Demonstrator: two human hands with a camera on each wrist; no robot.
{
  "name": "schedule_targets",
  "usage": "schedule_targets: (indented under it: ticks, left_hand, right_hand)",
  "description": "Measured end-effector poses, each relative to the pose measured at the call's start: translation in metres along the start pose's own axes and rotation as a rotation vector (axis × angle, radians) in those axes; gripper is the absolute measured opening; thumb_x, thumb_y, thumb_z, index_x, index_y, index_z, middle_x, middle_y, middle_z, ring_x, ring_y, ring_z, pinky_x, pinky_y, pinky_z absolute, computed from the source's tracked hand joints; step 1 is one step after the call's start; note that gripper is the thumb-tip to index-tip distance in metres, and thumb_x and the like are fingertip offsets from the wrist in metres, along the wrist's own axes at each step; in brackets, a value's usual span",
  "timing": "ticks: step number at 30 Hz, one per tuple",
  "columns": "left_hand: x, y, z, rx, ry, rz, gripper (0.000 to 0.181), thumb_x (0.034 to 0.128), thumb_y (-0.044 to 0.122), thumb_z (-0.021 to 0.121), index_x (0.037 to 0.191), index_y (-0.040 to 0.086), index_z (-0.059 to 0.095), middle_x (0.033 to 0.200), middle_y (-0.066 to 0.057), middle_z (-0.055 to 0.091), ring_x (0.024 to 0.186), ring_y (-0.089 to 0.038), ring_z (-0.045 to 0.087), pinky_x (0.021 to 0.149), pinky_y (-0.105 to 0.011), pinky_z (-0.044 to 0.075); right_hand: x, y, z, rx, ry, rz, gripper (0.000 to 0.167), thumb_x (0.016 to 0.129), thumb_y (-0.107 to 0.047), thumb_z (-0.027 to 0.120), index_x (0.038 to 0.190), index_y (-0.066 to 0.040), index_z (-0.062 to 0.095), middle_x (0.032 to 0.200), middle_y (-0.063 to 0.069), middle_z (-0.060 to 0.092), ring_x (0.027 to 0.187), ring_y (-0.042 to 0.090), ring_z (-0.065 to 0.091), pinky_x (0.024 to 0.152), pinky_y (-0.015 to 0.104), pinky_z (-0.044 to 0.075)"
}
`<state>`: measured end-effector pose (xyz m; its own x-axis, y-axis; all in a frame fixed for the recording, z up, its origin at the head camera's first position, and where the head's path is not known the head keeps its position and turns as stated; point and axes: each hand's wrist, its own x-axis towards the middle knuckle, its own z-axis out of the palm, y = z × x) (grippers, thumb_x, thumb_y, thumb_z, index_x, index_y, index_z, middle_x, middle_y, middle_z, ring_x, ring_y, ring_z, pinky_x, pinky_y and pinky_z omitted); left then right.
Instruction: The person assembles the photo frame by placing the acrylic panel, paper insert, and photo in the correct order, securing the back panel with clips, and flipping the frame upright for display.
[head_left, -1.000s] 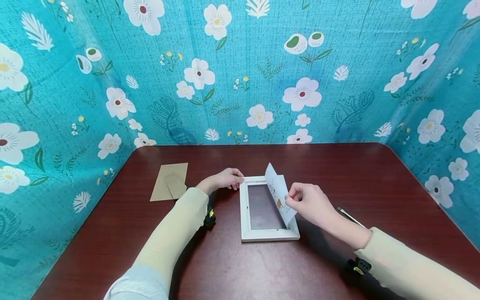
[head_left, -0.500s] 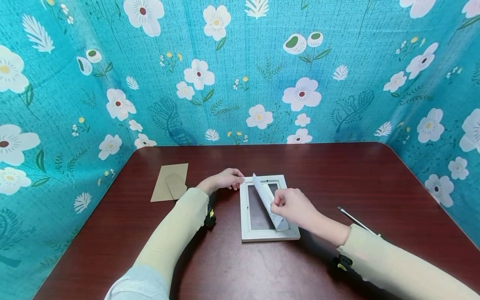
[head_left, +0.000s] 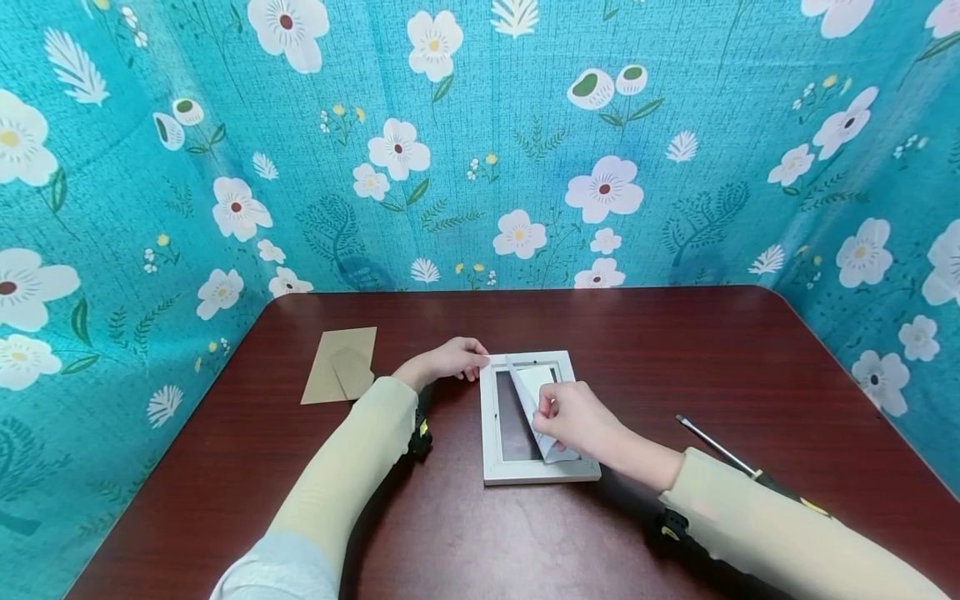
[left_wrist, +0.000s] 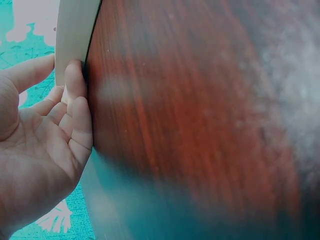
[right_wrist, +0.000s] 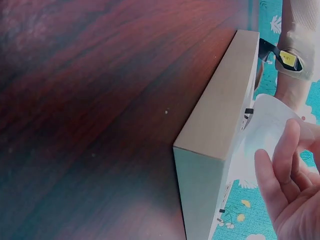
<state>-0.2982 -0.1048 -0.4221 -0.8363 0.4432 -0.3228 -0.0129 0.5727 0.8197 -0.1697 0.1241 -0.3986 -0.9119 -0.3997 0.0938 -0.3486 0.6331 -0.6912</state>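
Note:
A white picture frame (head_left: 491,425) lies face down on the table, its window showing a dark pane. My left hand (head_left: 448,358) holds the far left corner, thumb on top and fingers against the side; the left wrist view shows the same corner of the frame (left_wrist: 77,35) between thumb and fingers. A thin white paper sheet (head_left: 529,390) leans inside the frame, bent upward along its left edge. With thumb and fingertips my right hand (head_left: 579,419) pinches that edge. In the right wrist view the curled sheet (right_wrist: 267,120) stands above the frame's side. The sheet's printed side is hidden.
A brown backing board (head_left: 337,360) with a stand flap lies at the far left of the table (head_left: 420,542). To the right, a screwdriver (head_left: 716,443) lies partly behind my right forearm. A blue floral cloth (head_left: 480,150) hangs around the table.
My right hand has moved left and slightly down, bringing the sheet from the frame's right side over its window. The sheet has tipped lower. My left hand has stayed at the corner.

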Motion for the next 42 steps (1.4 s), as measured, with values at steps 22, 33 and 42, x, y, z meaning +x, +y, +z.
schedule_targets:
  ticks: [22, 33, 42]
  left_hand:
    - [0.001, -0.001, 0.0, -0.003, 0.005, -0.002, 0.02, 0.0986, 0.016, 0.055, 0.11, 0.001, 0.059, 0.078, -0.006, 0.059, 0.069, -0.016, 0.058, 0.063, -0.025, 0.046]
    - [0.001, -0.001, 0.0, 0.003, 0.006, -0.001, 0.021, 0.0991, 0.017, 0.055, 0.111, 0.001, 0.06, 0.078, -0.006, 0.059, 0.07, -0.016, 0.057, 0.064, -0.025, 0.046]
    - [0.0, -0.001, 0.0, 0.007, 0.014, -0.004, 0.021, 0.0988, 0.017, 0.055, 0.111, 0.001, 0.06, 0.076, -0.006, 0.059, 0.068, -0.015, 0.056, 0.062, -0.025, 0.045]
  right_hand:
    - [0.007, 0.007, 0.007, -0.01, -0.027, 0.016, 0.019, 0.081, -0.003, 0.061, 0.067, -0.013, 0.055, 0.045, -0.01, 0.052, 0.036, 0.006, 0.054, 0.049, 0.025, 0.041]
    - [0.009, 0.001, 0.009, -0.225, 0.024, 0.042, 0.023, 0.081, -0.016, 0.067, 0.062, -0.023, 0.056, 0.047, -0.016, 0.048, 0.04, 0.003, 0.049, 0.047, 0.032, 0.039]
    - [0.011, 0.0, 0.011, -0.246, 0.02, 0.05, 0.03, 0.091, -0.034, 0.065, 0.064, -0.024, 0.058, 0.05, -0.011, 0.047, 0.05, 0.009, 0.046, 0.046, 0.031, 0.035]
